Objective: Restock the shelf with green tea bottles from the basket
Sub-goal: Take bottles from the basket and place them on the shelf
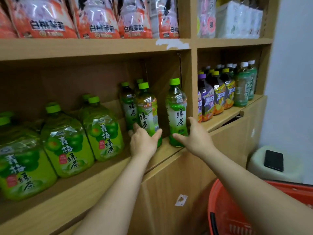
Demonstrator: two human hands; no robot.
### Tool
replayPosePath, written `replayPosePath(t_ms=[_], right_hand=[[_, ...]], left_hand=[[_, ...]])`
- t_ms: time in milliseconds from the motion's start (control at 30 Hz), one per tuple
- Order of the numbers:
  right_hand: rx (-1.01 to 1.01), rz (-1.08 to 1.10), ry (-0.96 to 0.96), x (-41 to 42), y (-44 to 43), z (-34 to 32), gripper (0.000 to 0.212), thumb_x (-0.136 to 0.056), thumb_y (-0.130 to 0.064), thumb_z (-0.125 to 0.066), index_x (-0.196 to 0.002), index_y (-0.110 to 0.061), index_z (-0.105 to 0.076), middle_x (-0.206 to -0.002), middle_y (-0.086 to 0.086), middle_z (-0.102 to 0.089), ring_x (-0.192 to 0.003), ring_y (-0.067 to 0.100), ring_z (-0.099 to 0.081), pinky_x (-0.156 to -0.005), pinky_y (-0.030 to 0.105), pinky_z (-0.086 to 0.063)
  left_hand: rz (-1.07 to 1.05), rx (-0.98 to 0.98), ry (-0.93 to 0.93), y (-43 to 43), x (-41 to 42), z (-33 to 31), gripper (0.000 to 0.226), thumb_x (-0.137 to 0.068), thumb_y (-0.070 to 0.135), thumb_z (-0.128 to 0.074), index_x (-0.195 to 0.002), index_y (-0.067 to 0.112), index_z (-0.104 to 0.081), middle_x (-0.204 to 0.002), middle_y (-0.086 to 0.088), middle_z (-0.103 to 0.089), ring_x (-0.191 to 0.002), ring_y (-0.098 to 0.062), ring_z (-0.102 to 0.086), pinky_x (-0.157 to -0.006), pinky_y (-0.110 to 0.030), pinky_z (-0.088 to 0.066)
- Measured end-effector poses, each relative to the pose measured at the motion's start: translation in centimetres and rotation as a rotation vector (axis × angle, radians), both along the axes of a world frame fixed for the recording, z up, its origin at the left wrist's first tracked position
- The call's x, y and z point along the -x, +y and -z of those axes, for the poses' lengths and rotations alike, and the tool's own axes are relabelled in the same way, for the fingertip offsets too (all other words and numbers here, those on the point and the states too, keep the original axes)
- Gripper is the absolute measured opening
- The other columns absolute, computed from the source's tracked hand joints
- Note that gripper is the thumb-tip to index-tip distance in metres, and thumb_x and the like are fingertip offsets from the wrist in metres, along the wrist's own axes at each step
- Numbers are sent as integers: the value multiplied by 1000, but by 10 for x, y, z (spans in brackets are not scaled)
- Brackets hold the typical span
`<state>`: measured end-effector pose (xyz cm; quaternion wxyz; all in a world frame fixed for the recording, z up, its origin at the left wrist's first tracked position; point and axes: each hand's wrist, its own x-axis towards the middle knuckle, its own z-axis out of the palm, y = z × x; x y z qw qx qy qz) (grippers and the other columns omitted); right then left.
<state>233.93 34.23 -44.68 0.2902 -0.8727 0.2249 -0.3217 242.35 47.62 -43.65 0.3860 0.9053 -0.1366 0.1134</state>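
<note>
Two green tea bottles with green caps stand upright at the front of the wooden shelf [108, 168]. My left hand [143, 142] wraps around the base of the left bottle [147, 109]. My right hand [196, 136] cups the base of the right bottle [177, 109], thumb up beside the shelf divider. More green tea bottles [127, 102] stand behind the left one. The red basket [218, 209] sits low at the right, under my right forearm; its contents are hidden.
Large green plum tea jugs [67, 141] fill the shelf's left part. Purple and yellow drink bottles [215, 94] stand in the right compartment. Snack bags [94, 17] line the shelf above. A black phone [273, 160] lies on a pale bin at the right.
</note>
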Motion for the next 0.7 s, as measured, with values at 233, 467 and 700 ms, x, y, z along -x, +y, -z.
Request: replayPosePath(t_ms=[233, 467, 700], right_hand=[[-143, -174, 36, 146, -44, 37, 32, -79, -40, -70, -107, -25, -63, -80, -3, -68, -68, 6, -63, -71, 26, -53], [-236, 76, 328, 246, -89, 167, 46, -74, -39, -76, -113, -19, -62, -83, -5, -68, -69, 2, -58, -71, 16, -46], [-349, 80, 593, 273, -122, 231, 62, -74, -49, -73, -126, -24, -51, -97, -3, -59, -90, 18, -59, -80, 29, -47]], left_hand=[[590, 406, -238, -1, 118, 35, 15, -86, 20, -58, -96, 31, -60, -87, 8, -59, -65, -8, -52, -60, -18, -43], [1018, -141, 45, -88, 181, 148, 13, -82, 16, -62, -91, 22, -70, -80, 11, -65, -74, -6, -59, -76, -26, -47], [1241, -640, 185, -170, 204, 239, 28, -83, 36, -65, -105, 20, -65, -94, 3, -67, -88, -18, -62, -79, -35, -51]])
